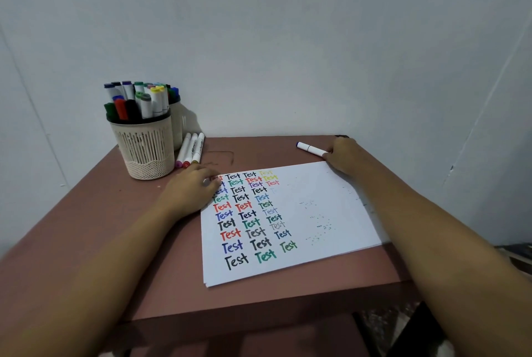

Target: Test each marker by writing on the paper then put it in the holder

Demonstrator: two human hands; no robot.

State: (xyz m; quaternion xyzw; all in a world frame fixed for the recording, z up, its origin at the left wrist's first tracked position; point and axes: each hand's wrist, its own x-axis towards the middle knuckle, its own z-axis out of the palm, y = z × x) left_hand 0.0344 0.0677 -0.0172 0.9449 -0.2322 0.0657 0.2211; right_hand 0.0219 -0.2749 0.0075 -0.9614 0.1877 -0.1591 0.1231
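a white paper [316,212] lies on the reddish-brown table [86,227], its left half filled with columns of the word "test" in black, red, blue, green, purple and yellow. the left grip [190,189] rests on the paper's far left corner, fingers loosely bent and pressing down over the first letters of the top rows. the right grip [342,155] sits at the paper's far right corner, fingers curled around one end of a white marker [311,149]; the marker lies low just beyond the paper's far edge, its blue-tipped end pointing left along that edge. the beige slotted holder [146,149] stands beyond the paper's far left corner, packed with upright markers with caps of many colours. three white markers [191,149] lie side by side on the table between the holder and the paper's far edge. a second pot [177,117] stands behind the holder, farther from the paper
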